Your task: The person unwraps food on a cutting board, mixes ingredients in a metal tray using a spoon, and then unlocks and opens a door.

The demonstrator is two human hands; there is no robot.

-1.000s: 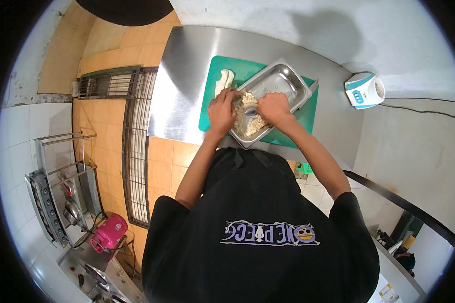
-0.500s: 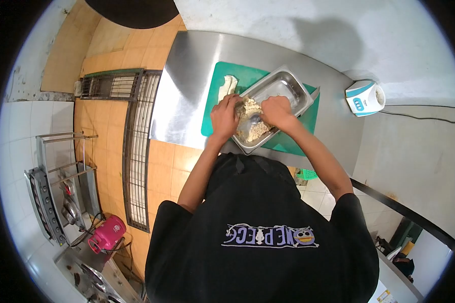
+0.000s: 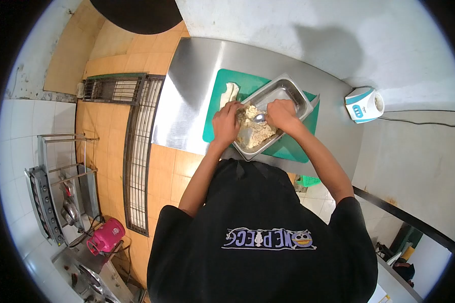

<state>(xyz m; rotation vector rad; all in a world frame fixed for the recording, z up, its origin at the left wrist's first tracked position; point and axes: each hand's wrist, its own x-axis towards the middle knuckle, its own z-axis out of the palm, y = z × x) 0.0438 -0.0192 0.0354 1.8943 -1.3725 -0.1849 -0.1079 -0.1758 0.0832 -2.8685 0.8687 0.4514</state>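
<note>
A deep rectangular metal food pan [image 3: 302, 103] sits slantwise on a green cutting board [image 3: 291, 148]. Its near half holds a pale yellowish crumbly mash [image 3: 260, 132]. My left hand [image 3: 226, 123] grips the pan's left rim, fingers curled over the edge. Closed around a metal spoon [image 3: 259, 117], my right hand [image 3: 282, 114] is over the pan; the handle is mostly hidden in the fist, and the bowl lies in the mash. A folded whitish cloth [image 3: 229, 93] rests on the board just beyond my left hand.
The board lies on a stainless steel table [image 3: 184, 108] against a wall. A white and blue appliance base [image 3: 364, 105] stands at the table's right end. A thin grey pointed object [image 3: 316, 100] shows beside the pan. Far left are a stove and a pink gas cylinder [image 3: 106, 236].
The spoon's bowl has shifted up and right within the pan, and the mash is spread differently. My left hand stays at the rim. The whole view has dropped slightly.
</note>
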